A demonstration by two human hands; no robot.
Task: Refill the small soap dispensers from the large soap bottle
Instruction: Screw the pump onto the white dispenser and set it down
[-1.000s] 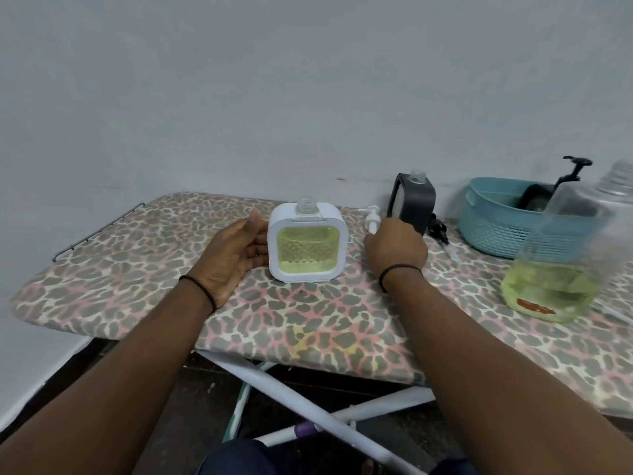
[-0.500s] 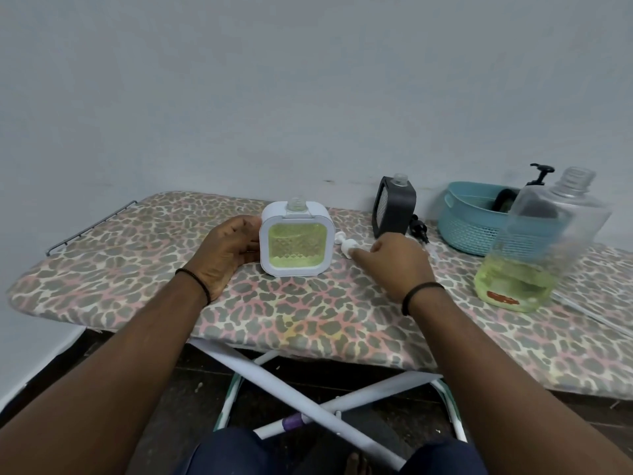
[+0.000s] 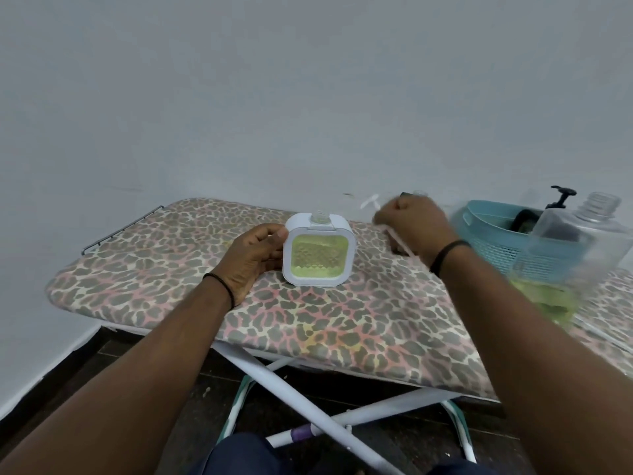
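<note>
Your white dispenser stands upright on the bench, its open threaded neck pointing straight up and its square clear face turned toward you. Your left hand rests against its left side, thumb and fingers touching the white frame.

Your right hand is curled into a fist around the white pump, held in the air to the right of the dispenser. The pump's nozzle sticks out to the left of your fist and its thin tube slants down and to the right under your wrist. Half a second ago that hand was low on the bench just right of the dispenser, with the pump lying there; now it is raised and blurred. The black dispenser that showed behind it then is now almost wholly hidden by your fist.

The dispenser is a rounded square with a white plastic frame, a faceted clear window and yellow-green soap inside. The large bottle at the right is clear plastic, uncapped, with yellow-green soap low in it. Behind it sits a teal lattice basket. The bench wears a padded leopard-print cover.
</note>
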